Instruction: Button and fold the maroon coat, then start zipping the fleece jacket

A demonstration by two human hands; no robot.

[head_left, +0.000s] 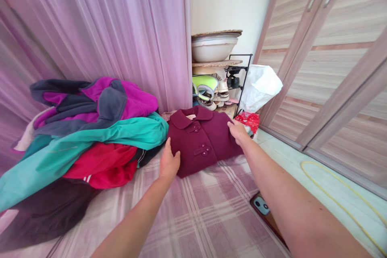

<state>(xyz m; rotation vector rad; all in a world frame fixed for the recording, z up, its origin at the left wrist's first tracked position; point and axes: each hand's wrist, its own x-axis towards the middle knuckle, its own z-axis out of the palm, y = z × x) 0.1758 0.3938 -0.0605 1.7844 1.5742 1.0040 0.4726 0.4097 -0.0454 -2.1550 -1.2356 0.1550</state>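
A folded maroon coat (201, 141) with a rounded collar and decorative button loops lies on the plaid bedsheet (208, 209), collar away from me. My left hand (169, 162) holds its left edge, thumb on the near side and fingers partly hidden against the cloth. At the upper right side, my right hand (238, 131) pinches the coat's edge, with some fingers tucked out of sight. Left of the coat is a heap of loose clothes, among them a purple and grey jacket (105, 98), a teal garment (121, 133) and a red one (104, 163).
A phone (266, 213) lies on the bed, partly behind my right forearm. Beyond the bed stand a shoe rack (246, 80) topped by a basin (214, 48), and a white plastic bag (261, 86). Wardrobe doors (329, 72) and a yellow cable (335, 175) are at right.
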